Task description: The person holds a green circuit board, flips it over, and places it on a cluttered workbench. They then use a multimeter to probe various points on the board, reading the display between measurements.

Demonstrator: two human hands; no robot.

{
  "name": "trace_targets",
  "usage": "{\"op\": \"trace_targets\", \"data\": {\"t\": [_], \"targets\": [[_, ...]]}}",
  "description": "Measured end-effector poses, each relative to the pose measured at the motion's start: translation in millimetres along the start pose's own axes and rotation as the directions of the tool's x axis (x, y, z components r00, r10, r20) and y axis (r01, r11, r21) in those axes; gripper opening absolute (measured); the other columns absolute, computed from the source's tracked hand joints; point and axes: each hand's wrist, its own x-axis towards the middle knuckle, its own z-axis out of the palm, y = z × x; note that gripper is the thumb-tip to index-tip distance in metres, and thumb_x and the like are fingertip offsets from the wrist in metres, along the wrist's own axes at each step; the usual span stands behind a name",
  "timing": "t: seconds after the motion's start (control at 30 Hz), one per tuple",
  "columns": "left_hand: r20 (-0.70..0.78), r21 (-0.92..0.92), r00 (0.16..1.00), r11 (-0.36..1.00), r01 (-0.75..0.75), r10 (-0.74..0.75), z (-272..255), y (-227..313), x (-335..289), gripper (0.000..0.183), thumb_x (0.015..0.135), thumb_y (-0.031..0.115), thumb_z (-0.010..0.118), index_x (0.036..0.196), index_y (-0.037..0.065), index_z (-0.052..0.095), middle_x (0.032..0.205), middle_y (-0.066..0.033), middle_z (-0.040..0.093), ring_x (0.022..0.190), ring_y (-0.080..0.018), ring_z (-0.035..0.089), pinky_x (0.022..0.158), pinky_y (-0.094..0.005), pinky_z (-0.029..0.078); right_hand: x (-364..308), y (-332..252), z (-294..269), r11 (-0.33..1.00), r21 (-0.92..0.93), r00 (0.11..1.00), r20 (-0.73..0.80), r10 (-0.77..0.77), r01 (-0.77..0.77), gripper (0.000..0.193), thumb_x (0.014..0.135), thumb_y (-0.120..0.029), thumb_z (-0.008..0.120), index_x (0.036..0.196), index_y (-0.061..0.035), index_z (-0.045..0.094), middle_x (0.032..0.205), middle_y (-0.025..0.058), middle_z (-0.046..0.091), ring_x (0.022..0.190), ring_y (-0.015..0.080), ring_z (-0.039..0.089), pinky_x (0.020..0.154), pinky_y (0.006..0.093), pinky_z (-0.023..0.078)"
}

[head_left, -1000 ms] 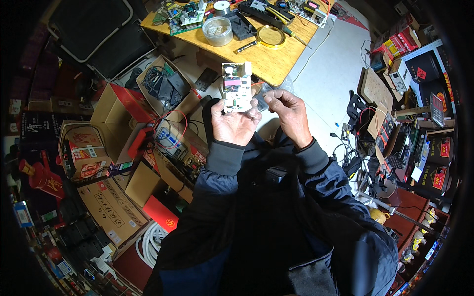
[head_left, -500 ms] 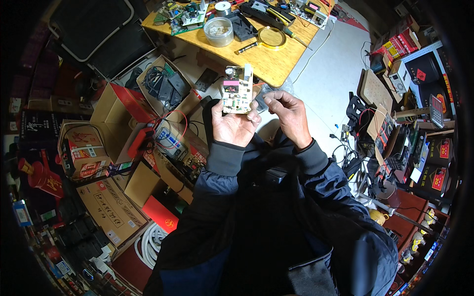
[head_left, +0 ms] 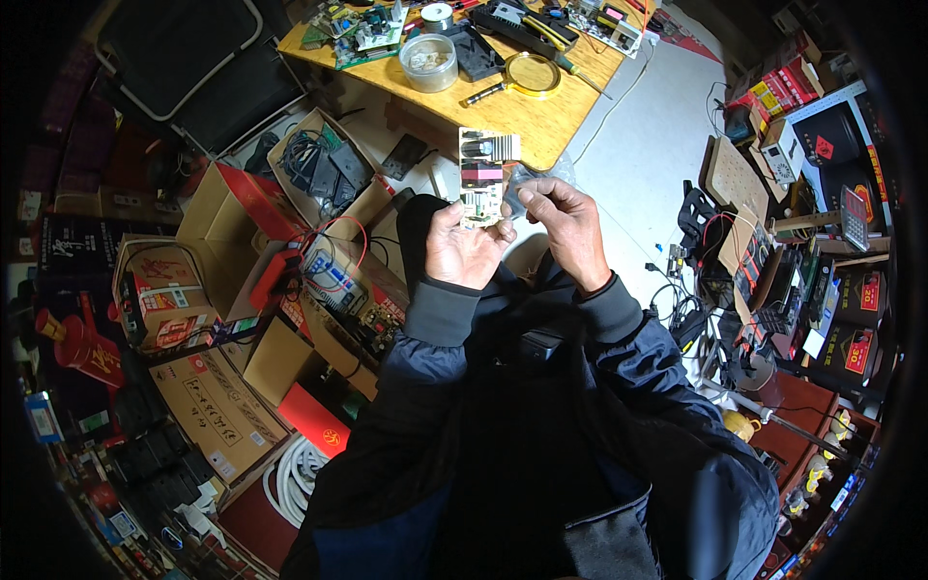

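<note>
Crowded room, this one: a coiled white hose (head_left: 290,483) and opened cardboard boxes (head_left: 220,217) pack the person's left side, tangled cables (head_left: 681,314) the right. Up front come two dark sleeves (head_left: 640,343), and there's the left hand (head_left: 456,255), palm up, thumb at one edge and fingertips at the other, holding a circuit board (head_left: 478,201) by its lower end. Nice view of its parts: a pink-topped block (head_left: 483,175) in the middle, grey fins (head_left: 506,148) at the upper right. Just beside it, the right hand (head_left: 570,230) has thumb and forefinger drawn close together (whether anything sits between them, I cannot tell). Behind those fingers shows a crumpled clear plastic bag (head_left: 558,173). Beyond the board we reach the wooden table (head_left: 532,124), one corner pointing this way. On top, a yellow-rimmed magnifying glass (head_left: 532,73), then a translucent round tub (head_left: 427,64) beside a black plastic casing (head_left: 476,54), and farther off, a spool (head_left: 436,15) and more circuit boards (head_left: 372,36).
</note>
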Motion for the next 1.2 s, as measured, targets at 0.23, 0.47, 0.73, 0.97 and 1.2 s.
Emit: {"op": "trace_targets", "data": {"t": [0.23,0.47,0.73,0.97,1.2], "targets": [[0.044,0.239,0.999,0.971,-0.002,-0.009,-6,-3,0,0.045,0.096,0.032,0.071,0.128,0.001,0.066,0.114,-0.0102,0.072,0.098,-0.0217,0.064,0.092,-0.0367,0.051,-1,-7,5,0.998,0.070,1.000,-0.012,0.002,-0.001,0.030,0.106,-0.025,0.071,0.116,0.0030,0.076,0.092,0.0007,0.067,0.081,0.0097,0.056,0.074,0.0266,0.049],[-0.003,0.466,0.998,0.883,-0.057,0.066,12,-5,-1,0.050,0.096,0.026,0.070,0.139,0.000,0.063,0.121,-0.0044,0.070,0.104,-0.0148,0.061,0.094,-0.0320,0.049,-1,-8,1,0.996,0.088,0.999,0.029,0.020,-0.022,0.035,0.107,-0.030,0.070,0.117,0.0033,0.075,0.092,0.0008,0.066,0.081,0.0102,0.055,0.074,0.0270,0.048],[0.051,0.648,0.987,0.747,-0.149,0.152,27,-6,-5,0.060,0.096,0.019,0.074,0.148,-0.004,0.054,0.132,-0.0094,0.067,0.115,-0.0157,0.062,0.099,-0.0322,0.048,5,5,-4,0.982,0.188,0.999,0.012,0.033,-0.035,0.037,0.110,-0.031,0.061,0.115,0.0032,0.073,0.093,0.0016,0.065,0.082,0.0110,0.055,0.077,0.0277,0.048],[0.053,0.698,0.986,0.701,-0.149,0.156,34,-7,-7,0.065,0.090,0.007,0.080,0.147,-0.006,0.052,0.133,-0.0124,0.067,0.123,-0.0192,0.064,0.111,-0.0369,0.048,10,10,-7,0.920,0.356,0.984,-0.003,0.179,-0.166,0.036,0.112,-0.029,0.052,0.118,0.0023,0.069,0.099,0.0048,0.067,0.087,0.0137,0.060,0.081,0.0292,0.049],[0.177,0.830,0.945,0.474,-0.293,0.274,37,-11,-4,0.064,0.089,-0.004,0.079,0.145,-0.006,0.049,0.130,-0.0128,0.067,0.114,-0.0179,0.068,0.104,-0.0339,0.055,7,1,-1,0.884,0.431,0.982,0.028,0.189,-0.182,0.042,0.115,-0.028,0.044,0.126,0.0048,0.067,0.115,0.0111,0.073,0.097,0.0189,0.066,0.087,0.0344,0.051]]}}
